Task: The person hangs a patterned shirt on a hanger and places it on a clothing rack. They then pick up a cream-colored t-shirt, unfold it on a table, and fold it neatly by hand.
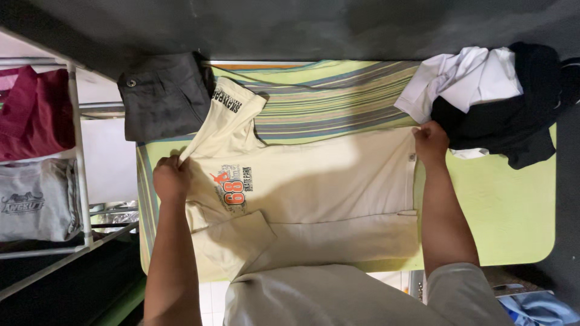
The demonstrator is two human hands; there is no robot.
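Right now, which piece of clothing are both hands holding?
The cream short-sleeved shirt with the orange print, spread flat on the green table; the other clothes lie untouched around it.

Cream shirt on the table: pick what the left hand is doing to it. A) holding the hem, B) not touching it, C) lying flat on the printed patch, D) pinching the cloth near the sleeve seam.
D: the left hand grips a pinch of the cream shirt beside the sleeve, just left of the printed patch.

The person wears a light grey short-sleeved shirt. Both forearms are bare, and the left hand (pixel 171 179) and right hand (pixel 430 143) have no gloves or rings.
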